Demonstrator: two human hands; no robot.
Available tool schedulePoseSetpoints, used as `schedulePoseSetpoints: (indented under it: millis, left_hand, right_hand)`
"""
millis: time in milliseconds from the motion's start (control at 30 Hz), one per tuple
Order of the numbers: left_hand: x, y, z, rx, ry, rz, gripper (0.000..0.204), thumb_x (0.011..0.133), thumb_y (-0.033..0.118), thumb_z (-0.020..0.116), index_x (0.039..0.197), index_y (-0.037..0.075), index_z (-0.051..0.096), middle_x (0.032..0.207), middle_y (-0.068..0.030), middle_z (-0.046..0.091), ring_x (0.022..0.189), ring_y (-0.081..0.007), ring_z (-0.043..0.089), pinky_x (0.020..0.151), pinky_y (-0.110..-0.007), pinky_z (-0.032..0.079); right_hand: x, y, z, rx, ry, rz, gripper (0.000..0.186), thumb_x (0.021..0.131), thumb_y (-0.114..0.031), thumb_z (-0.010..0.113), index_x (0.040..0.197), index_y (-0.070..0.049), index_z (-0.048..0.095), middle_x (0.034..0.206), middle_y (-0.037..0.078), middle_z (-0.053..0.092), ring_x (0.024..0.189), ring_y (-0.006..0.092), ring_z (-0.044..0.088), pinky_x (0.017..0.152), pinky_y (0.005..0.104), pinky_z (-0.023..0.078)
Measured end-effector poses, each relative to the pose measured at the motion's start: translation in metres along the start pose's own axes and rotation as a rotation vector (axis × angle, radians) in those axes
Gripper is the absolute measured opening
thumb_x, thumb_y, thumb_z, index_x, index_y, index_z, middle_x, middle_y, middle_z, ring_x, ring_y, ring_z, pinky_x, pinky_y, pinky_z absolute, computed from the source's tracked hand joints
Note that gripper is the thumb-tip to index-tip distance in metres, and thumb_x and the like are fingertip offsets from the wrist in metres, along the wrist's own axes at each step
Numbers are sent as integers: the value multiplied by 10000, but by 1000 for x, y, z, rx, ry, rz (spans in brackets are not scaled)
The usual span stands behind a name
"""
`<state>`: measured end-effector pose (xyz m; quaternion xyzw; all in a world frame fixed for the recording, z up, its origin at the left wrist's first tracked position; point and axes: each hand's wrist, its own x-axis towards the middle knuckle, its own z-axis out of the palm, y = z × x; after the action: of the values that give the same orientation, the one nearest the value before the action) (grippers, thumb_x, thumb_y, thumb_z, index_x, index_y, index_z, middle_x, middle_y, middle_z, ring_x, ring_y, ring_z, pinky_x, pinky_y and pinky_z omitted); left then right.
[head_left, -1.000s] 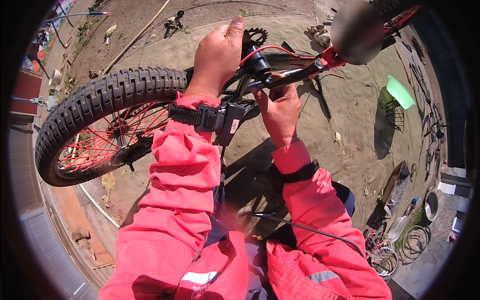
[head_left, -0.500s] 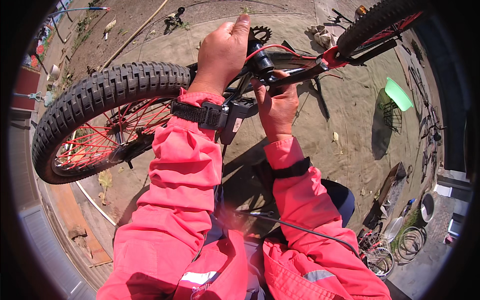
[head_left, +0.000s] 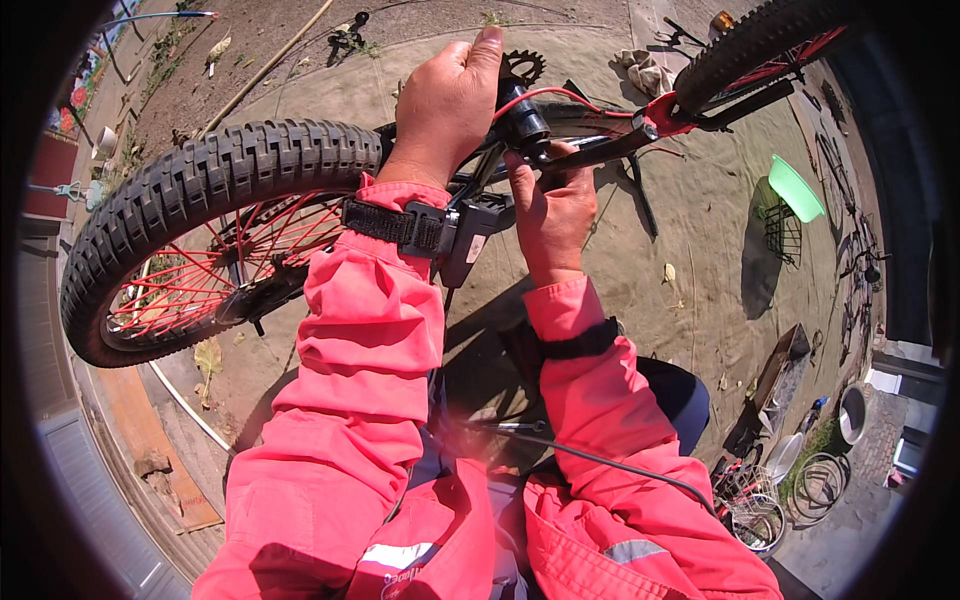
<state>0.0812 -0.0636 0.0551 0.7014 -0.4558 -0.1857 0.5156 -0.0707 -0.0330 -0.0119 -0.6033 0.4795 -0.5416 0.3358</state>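
Observation:
A black bicycle frame [head_left: 600, 152] with red cables lies across the upper middle, its wheels raised to either side. At its centre is the black bottom bracket shell [head_left: 523, 122], with a toothed chainring [head_left: 522, 67] at its far end. My left hand [head_left: 445, 105] is closed beside the chainring, thumb up; its fingers curl away on the far side, so what they hold is hidden. My right hand [head_left: 557, 215] pinches the near end of the bottom bracket, thumb on the left and fingers reaching round behind the frame tube.
A knobbly wheel [head_left: 235, 155] with red spokes stands close at left, another wheel [head_left: 765, 50] at upper right. A green basin [head_left: 797, 188] rests on a black wire basket [head_left: 783, 235]. A cable [head_left: 610, 461] crosses my right forearm. A spanner [head_left: 520, 427] lies below my hands.
Both hands keep nearly the same place and grip. The left wheel and the bottom bracket have shifted very slightly.

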Motion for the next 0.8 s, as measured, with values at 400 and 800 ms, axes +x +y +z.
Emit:
schedulePoseSetpoints:
  millis: [400,800]
  left_hand:
    - [-2,2,0,1,20,15,674,1060,647,437,1016,39,724,919,-228,744,950,-462,708,836,-510,548]
    - [-1,-1,2,9,24,24,674,1059,654,431,987,46,713,896,-221,739,927,-468,704,816,-521,547]
  right_hand:
    - [-3,-2,1,-54,-21,7,337,995,-339,748,1005,-5,708,829,104,681,734,221,651,684,365,512]
    - [0,1,1,-68,-16,-38,363,991,-358,755,1027,-2,695,836,95,682,725,234,650,685,376,514]
